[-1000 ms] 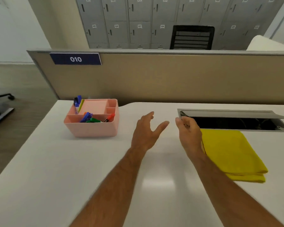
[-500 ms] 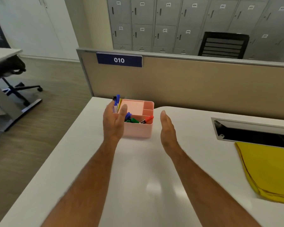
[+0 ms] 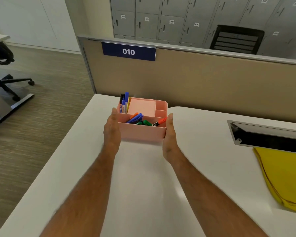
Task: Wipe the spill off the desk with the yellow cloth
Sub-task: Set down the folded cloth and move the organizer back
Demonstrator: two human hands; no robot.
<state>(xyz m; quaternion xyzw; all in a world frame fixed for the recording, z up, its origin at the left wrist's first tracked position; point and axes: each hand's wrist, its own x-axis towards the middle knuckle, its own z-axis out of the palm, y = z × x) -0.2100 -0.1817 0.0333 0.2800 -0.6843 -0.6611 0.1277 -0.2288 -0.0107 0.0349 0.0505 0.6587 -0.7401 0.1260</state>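
A folded yellow cloth (image 3: 285,178) lies on the white desk (image 3: 203,151) at the right edge of the head view, partly cut off. A pink desk organizer (image 3: 142,133) with several markers and pens stands near the desk's far left corner. My left hand (image 3: 111,130) presses flat against the organizer's left side and my right hand (image 3: 169,135) against its right side, so both hands clasp it. I see no spill on the desk surface.
An open cable hatch (image 3: 266,135) is set in the desk just beyond the cloth. A beige partition (image 3: 212,82) labelled 010 closes off the back. The desk's left edge drops to wood flooring, where an office chair (image 3: 5,74) stands.
Both hands moved forward and closed in on the pink organizer's sides; half a second ago they were apart in front of it. The view has shifted left, away from the cloth.
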